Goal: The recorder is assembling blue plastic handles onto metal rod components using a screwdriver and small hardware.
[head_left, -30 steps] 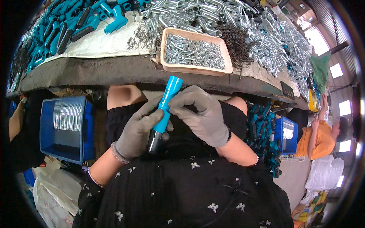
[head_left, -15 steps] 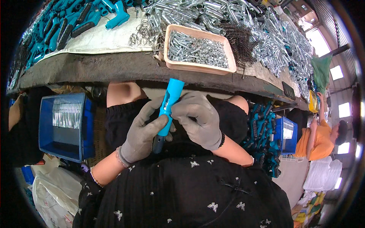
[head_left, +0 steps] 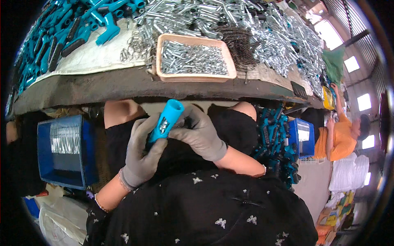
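Note:
A teal tubular tool housing [head_left: 171, 110] is held over my lap, its open round end facing up and away. Bright metal parts show inside a slot in its side. My left hand [head_left: 141, 153], in a grey glove, wraps around the lower part of the housing and hides it. On the right, my gloved right hand [head_left: 202, 135] has its fingers bent together, the tips against or close beside the slot. Whether those fingers pinch a small part I cannot make out.
Ahead, the bench edge [head_left: 102, 84] carries a tray [head_left: 159, 61] of small metal pins, dark springs [head_left: 236, 47], heaped metal tubes [head_left: 283, 49] and teal housings [head_left: 108, 30]. Blue bins [head_left: 61, 172] [head_left: 304, 152] flank me. Another person in orange [head_left: 342, 139] is at the far right.
The housing has tipped so its open end shows, and has moved lower and to the left with both hands. My view has shifted, with the bench scene sliding left.

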Demonstrator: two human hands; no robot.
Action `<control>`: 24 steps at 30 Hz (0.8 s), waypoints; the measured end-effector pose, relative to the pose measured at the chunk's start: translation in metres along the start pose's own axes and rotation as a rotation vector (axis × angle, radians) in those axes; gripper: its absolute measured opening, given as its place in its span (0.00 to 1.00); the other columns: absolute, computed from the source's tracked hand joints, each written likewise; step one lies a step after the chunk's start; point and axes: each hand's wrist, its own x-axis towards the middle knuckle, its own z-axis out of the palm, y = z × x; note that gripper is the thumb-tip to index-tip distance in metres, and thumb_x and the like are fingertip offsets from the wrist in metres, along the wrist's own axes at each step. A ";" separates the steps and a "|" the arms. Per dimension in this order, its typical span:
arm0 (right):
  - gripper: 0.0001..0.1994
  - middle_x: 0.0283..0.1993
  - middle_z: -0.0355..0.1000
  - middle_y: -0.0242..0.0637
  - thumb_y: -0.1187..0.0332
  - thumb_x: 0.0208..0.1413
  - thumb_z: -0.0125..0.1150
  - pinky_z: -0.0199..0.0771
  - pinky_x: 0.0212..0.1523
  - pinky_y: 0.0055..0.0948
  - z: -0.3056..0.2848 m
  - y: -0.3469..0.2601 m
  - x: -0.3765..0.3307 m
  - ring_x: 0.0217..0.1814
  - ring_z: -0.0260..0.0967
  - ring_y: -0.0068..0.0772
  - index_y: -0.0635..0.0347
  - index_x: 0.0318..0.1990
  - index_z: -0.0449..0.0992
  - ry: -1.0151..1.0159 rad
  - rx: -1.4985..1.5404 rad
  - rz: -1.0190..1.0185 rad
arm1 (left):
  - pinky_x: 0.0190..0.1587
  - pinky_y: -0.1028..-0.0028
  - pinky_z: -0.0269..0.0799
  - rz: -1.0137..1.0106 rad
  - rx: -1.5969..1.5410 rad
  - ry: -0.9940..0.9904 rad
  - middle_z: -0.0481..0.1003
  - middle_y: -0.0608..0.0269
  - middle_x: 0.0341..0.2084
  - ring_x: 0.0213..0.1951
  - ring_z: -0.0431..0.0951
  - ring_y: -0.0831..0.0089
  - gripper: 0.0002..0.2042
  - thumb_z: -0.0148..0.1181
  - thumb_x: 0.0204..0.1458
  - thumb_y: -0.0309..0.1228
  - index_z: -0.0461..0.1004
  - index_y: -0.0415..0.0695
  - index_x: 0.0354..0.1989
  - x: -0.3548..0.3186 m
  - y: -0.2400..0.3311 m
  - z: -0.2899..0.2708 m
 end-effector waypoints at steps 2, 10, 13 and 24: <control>0.13 0.37 0.73 0.27 0.70 0.54 0.73 0.71 0.39 0.21 -0.005 0.000 0.000 0.37 0.68 0.16 0.60 0.43 0.75 -0.007 -0.032 -0.047 | 0.46 0.71 0.72 -0.112 -0.147 0.054 0.73 0.52 0.46 0.43 0.74 0.66 0.23 0.61 0.55 0.23 0.64 0.36 0.59 0.000 0.005 0.007; 0.09 0.30 0.76 0.36 0.66 0.58 0.62 0.75 0.35 0.30 -0.033 -0.092 0.044 0.32 0.74 0.26 0.63 0.38 0.80 0.027 -0.969 -0.075 | 0.24 0.79 0.69 -0.660 -0.735 -0.070 0.72 0.62 0.31 0.23 0.72 0.77 0.23 0.49 0.65 0.48 0.65 0.39 0.54 0.013 0.012 -0.006; 0.15 0.39 0.78 0.49 0.60 0.56 0.64 0.73 0.47 0.43 -0.087 -0.123 0.079 0.44 0.75 0.50 0.62 0.42 0.79 0.065 -1.608 -0.327 | 0.23 0.79 0.68 -0.686 -0.731 -0.086 0.72 0.62 0.32 0.22 0.71 0.78 0.26 0.44 0.67 0.52 0.64 0.38 0.57 0.014 0.012 -0.006; 0.11 0.32 0.77 0.48 0.67 0.50 0.64 0.73 0.41 0.36 -0.111 -0.121 0.112 0.35 0.75 0.44 0.66 0.36 0.80 -0.070 -1.475 0.077 | 0.25 0.80 0.70 -0.721 -0.759 -0.072 0.72 0.63 0.34 0.25 0.73 0.79 0.25 0.46 0.66 0.53 0.66 0.40 0.53 0.021 0.023 -0.007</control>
